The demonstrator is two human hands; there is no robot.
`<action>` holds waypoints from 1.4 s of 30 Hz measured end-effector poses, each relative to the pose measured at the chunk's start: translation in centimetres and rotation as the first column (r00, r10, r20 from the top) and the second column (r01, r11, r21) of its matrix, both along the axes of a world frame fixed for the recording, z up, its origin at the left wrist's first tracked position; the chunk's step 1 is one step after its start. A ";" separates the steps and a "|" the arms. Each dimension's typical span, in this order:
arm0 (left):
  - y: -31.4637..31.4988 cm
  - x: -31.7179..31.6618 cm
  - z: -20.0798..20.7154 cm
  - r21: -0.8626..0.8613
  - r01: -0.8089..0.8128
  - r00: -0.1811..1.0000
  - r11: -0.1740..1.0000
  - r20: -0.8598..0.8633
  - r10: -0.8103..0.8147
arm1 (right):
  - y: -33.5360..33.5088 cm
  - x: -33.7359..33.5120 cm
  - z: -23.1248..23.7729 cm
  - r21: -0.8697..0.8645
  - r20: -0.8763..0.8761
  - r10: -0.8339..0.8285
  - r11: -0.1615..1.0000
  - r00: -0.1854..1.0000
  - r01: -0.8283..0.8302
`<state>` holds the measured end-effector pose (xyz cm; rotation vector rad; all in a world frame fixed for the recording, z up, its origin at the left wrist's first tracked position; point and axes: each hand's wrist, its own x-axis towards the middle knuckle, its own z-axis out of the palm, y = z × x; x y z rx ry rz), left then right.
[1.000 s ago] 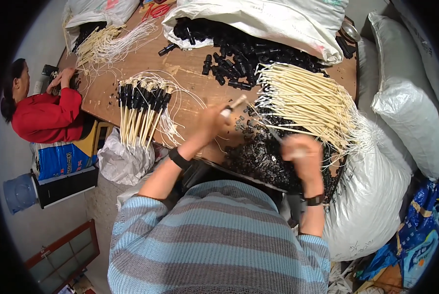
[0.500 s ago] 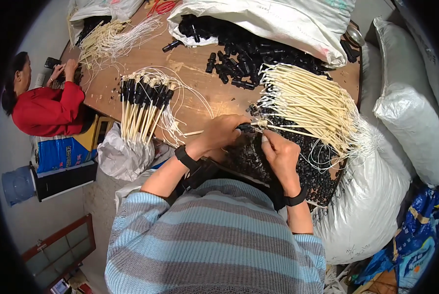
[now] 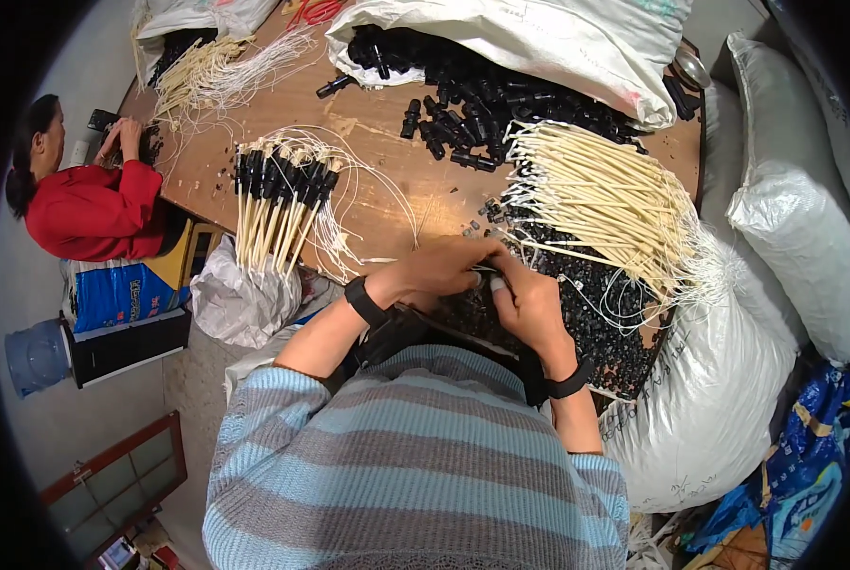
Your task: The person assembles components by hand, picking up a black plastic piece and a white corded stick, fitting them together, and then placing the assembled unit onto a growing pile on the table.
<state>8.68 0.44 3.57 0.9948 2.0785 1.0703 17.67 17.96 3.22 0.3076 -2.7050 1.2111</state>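
the left grip (image 3: 439, 266) curls closed around one thin stick (image 3: 379, 260), which pokes out leftward; the right grip (image 3: 531, 302) bends in against it, its hold hidden. one smooth pale bundle (image 3: 596, 195) lies beyond their right, one black-topped bundle (image 3: 278, 204) leftward. the black tube between them, visible earlier, is now covered.

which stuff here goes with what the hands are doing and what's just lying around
Likely part of the job:
pale rod in the left hand
cream rods with white cords
black fittings
small dark pieces near the right hand
bundle of black-ended rods

Apparently just lying about:
blue water jug
wood-framed glass panel
blue packaging
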 end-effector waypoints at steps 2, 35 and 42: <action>-0.2 0.2 -0.6 0.073 0.074 0.995 0.995 0.059 -0.078 | -0.3 0.1 0.1 -0.007 -0.012 -0.004 1.000 1.000 0.004; -0.9 -4.6 -4.7 0.145 -0.287 0.924 0.947 -0.221 0.313 | 1.7 1.4 -2.4 -0.247 0.339 -0.349 0.863 0.873 0.441; -0.4 -4.7 -5.2 0.246 -0.071 0.786 0.967 -0.583 0.206 | 1.4 1.0 -2.4 -0.306 0.417 -0.303 0.841 0.857 0.446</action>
